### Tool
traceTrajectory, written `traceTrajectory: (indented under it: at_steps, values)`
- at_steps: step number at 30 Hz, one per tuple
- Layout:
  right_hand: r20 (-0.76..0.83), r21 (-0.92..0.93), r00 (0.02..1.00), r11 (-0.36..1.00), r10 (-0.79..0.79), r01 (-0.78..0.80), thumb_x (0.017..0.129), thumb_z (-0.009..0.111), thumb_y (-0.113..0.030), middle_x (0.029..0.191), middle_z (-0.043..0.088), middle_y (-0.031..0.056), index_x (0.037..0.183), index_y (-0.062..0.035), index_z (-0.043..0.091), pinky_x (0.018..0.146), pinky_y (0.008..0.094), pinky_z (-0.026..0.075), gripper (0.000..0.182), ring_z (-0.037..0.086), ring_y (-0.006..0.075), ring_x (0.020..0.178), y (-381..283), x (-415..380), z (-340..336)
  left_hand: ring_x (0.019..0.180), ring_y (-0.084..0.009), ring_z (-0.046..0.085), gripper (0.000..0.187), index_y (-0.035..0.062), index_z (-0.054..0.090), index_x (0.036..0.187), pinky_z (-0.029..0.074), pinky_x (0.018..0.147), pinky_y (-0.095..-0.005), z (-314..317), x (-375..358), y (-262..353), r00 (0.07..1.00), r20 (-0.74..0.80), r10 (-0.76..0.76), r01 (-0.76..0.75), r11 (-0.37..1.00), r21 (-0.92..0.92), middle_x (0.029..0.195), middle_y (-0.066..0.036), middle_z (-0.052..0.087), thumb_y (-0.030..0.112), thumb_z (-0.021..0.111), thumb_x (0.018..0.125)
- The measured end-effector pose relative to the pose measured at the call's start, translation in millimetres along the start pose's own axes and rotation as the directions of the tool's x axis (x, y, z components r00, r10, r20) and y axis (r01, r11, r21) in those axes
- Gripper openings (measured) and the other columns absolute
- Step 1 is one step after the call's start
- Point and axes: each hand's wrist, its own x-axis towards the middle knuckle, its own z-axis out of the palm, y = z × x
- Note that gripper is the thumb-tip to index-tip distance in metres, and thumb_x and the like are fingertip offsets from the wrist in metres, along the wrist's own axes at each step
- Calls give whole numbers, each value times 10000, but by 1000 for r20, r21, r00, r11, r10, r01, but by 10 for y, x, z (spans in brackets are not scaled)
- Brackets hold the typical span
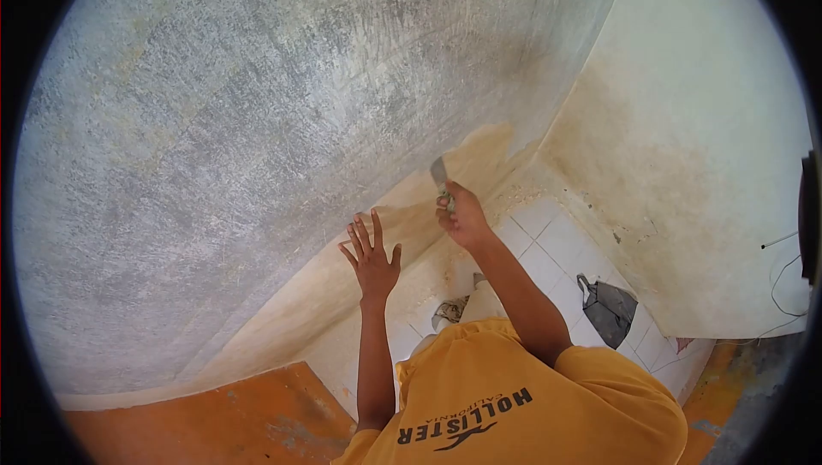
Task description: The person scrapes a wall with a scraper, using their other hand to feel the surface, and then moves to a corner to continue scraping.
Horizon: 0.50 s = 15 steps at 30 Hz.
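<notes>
With fingers spread, my left hand (374,266) rests against the lower part of the grey, mottled wall (282,122). My right hand (463,215) is closed round the handle of a putty knife (439,172), whose dark blade points up the wall. The blade lies at the edge between the scratched grey surface and a smooth tan patch (484,152); whether it touches cannot be made out. Part of the handle is hidden by my fingers.
A pale side wall (676,140) meets the grey wall at a corner on the right. White floor tiles (548,238) with crumbs lie below. On them is a dark grey bag (610,311). An orange surface (248,418) is at lower left, and a thin cable (775,289) hangs at far right.
</notes>
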Motion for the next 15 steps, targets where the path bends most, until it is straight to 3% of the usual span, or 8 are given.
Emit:
traceTrajectory:
  at_steps: [2, 5, 15]
  values:
    - [-50, 67, 999, 998, 1, 2, 1035, 488, -238, 729, 443, -3, 1078, -141, 510, 374, 215, 209, 108, 297, 61, 480, -17, 213, -141, 1514, -439, 92, 901, 232, 84, 1618, 33, 1165, -682, 14, -11, 4, 1000, -15, 7, -7, 1000, 1, 1663, -188, 59, 407, 633, 925]
    - [-55, -40, 997, 998, -53, 51, 1035, 491, -237, 728, 442, -4, 1095, -138, 516, 375, 214, 214, 118, 291, 60, 473, 20, 37, -75, 1512, -448, 87, 902, 228, 83, 1618, 32, 1162, -686, 30, -6, -11, 1000, -9, 10, -10, 1000, -12, 1663, -192, 51, 407, 633, 925]
    - [-79, -72, 991, 992, -105, 99, 1044, 499, -230, 728, 450, -5, 1195, -117, 533, 377, 214, 220, 192, 293, 55, 473, -22, -16, -5, 1508, -466, 76, 816, 203, 95, 1616, 54, 1165, -676, 61, 10, 26, 1000, -15, -10, 9, 997, -75, 1655, -217, 58, 478, 531, 983]
